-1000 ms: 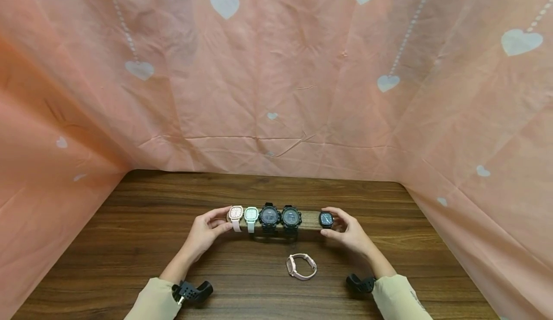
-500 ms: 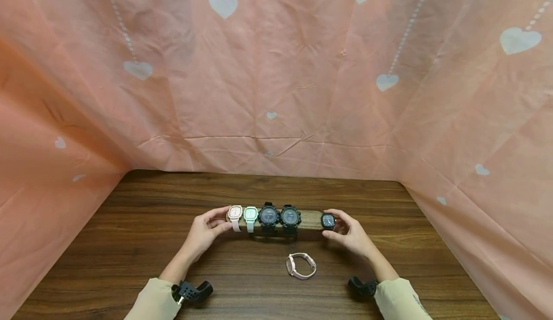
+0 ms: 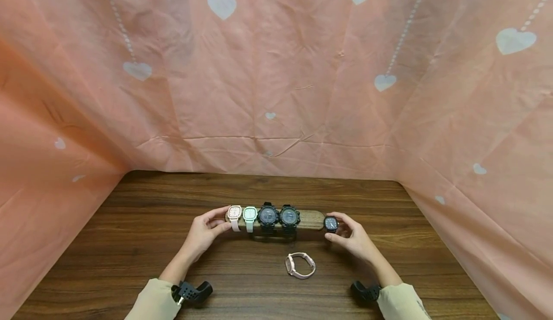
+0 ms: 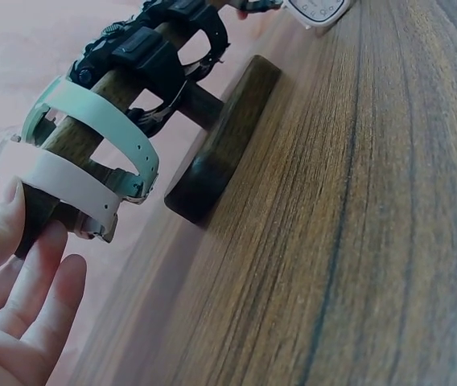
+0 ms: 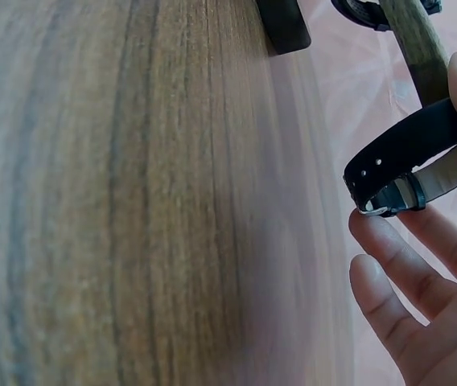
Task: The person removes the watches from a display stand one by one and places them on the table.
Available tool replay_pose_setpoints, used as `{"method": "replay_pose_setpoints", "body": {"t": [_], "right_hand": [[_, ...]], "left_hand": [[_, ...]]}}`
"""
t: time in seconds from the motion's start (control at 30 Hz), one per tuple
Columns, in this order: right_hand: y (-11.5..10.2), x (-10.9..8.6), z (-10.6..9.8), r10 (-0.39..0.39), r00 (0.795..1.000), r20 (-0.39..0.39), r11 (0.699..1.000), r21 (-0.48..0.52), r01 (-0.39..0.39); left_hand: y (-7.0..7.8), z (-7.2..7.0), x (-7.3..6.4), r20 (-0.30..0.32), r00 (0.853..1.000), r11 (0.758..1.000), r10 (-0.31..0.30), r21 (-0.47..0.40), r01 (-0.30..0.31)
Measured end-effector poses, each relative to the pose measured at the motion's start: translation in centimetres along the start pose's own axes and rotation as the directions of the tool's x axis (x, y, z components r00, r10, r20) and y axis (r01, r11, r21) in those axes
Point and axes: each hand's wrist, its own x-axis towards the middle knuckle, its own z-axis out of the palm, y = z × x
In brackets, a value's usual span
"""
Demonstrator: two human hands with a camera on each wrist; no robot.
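A wooden watch stand (image 3: 312, 219) lies crosswise on the table. Its bar bears a pale pink watch (image 3: 234, 212), a mint green watch (image 3: 250, 214) and two bulky black digital watches (image 3: 268, 216). My left hand (image 3: 203, 236) grips the bar's left end beside the pink watch, thumb in front. At the other end my right hand (image 3: 355, 239) pinches a black square-faced watch (image 3: 331, 223), its strap buckled in a loop. In the right wrist view that black strap (image 5: 409, 145) sits at the bar's tip; whether it still surrounds the wood is hard to tell.
A second pale pink watch (image 3: 302, 276) lies buckled on its side on the brown wooden table (image 3: 242, 291), in front of the stand. The stand's foot (image 4: 228, 145) rests on the tabletop. A pink cloth with white hearts (image 3: 259, 161) hangs behind and on both sides.
My right hand has moved right, drawing the black square watch along the bar to its tip and leaving more bare wood. My left hand has kept its grip on the left end.
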Motion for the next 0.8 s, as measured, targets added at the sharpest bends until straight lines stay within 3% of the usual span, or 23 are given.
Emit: {"method": "replay_pose_setpoints", "body": {"t": [0.23, 0.57, 0.8], "right_hand": [[0.0, -0.4, -0.1, 0.037, 0.999, 0.002, 0.999, 0.012, -0.037], [0.4, -1.2, 0.0, 0.015, 1.0, -0.019, 0.999, 0.03, -0.014], [-1.3, -1.7, -0.1, 0.041, 0.999, -0.007, 0.999, -0.002, -0.041]], "left_hand": [[-0.1, 0.0, 0.0, -0.004, 1.0, 1.0, -0.009, -0.001, 0.009], [-0.1, 0.0, 0.1, -0.008, 1.0, 1.0, -0.023, 0.002, 0.023], [-0.1, 0.0, 0.0, -0.004, 1.0, 1.0, -0.02, -0.006, 0.02]]}}
